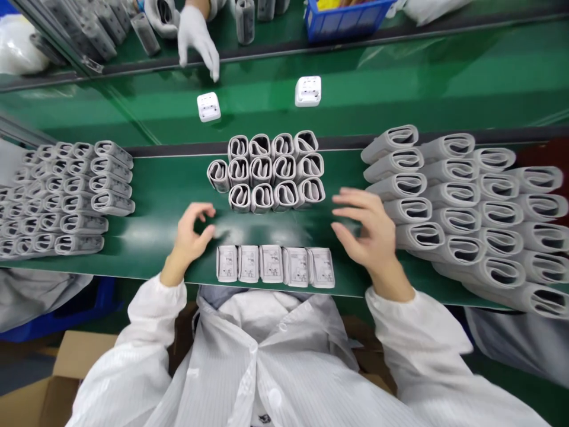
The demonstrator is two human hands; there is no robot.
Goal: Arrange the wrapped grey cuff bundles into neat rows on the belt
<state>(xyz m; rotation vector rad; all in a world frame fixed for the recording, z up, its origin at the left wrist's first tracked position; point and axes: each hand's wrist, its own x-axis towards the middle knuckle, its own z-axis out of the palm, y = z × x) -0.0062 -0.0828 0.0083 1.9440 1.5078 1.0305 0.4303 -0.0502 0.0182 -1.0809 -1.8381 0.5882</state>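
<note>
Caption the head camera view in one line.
Left hand and right hand hover over a green bench between rolled grey cuffs and a row of folded packs.

Grey rolled cuffs (pixel 262 198), green conveyor belt (pixel 169 178)

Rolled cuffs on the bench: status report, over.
Left hand, right hand: open, holding nothing. Rolled cuffs in a block ahead. Flat packs in a row nearer the body.
</note>
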